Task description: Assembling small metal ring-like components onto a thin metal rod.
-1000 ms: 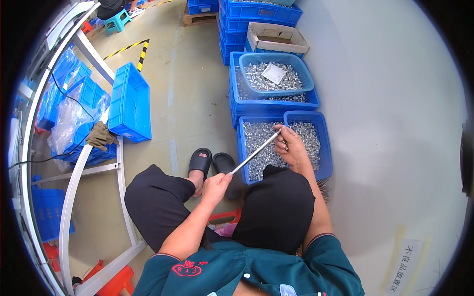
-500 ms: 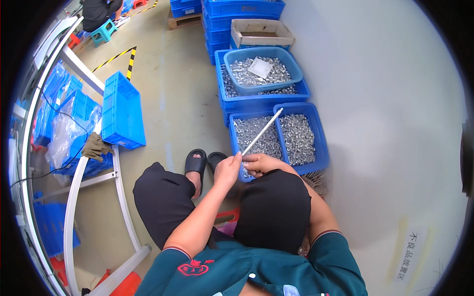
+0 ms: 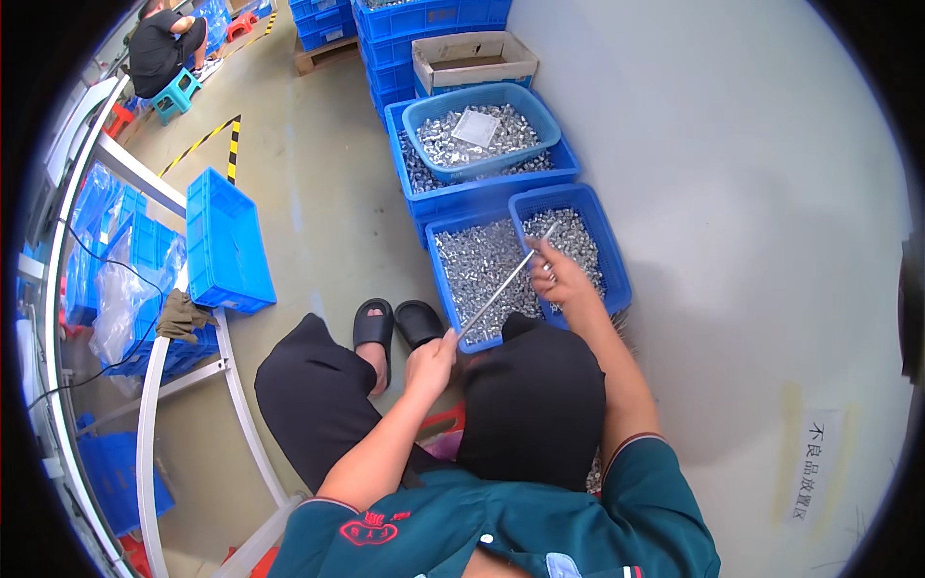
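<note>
A thin metal rod [image 3: 496,294] slants up and to the right across my lap, above a blue crate [image 3: 436,289] heaped with small silver metal parts. Its near end is in my left hand [image 3: 431,364], whose fingers are closed round it. Close to the far end, my right hand [image 3: 561,276] pinches the rod between thumb and fingers; whether a small part is also in those fingers I cannot make out. Under my right hand sits a smaller blue basket [image 3: 620,275], full of similar silver parts.
Beyond, a light blue basket [image 3: 549,125] of metal parts rests on a larger blue crate [image 3: 482,204]. A wall [image 3: 732,241] runs along the right. To the left stand a blue bin [image 3: 231,241] and a white metal frame [image 3: 149,433]. Someone sits on a teal stool [image 3: 176,94] far off.
My right hand has moved away from beside my left hand, up to the rod's far end. The rod's far tip sits a little lower in view. My left hand still grips the near end.
</note>
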Motion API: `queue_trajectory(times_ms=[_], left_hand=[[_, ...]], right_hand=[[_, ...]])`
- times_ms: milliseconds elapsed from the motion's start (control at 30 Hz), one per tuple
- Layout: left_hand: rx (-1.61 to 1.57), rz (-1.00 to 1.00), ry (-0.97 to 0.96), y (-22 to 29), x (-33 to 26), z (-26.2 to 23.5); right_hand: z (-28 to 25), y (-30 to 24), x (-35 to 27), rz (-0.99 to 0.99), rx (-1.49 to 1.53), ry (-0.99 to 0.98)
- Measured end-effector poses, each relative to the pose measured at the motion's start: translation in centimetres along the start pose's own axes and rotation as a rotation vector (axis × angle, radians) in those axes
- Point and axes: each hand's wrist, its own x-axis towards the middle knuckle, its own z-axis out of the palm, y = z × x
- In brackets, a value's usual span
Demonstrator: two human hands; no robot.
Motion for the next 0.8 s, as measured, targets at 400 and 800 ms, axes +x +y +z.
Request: queue_trajectory(times_ms=[400, 800], left_hand=[[-0.177, 0.045, 0.165, -3.7, -0.5, -2.0], [-0.199, 0.075, 0.202, -3.0, -2.1, -3.2]], right_hand=[[2.8, 2.1, 1.2, 0.151, 0.015, 0.016], [6.8, -0.4, -0.1, 0.117, -0.36, -0.081]])
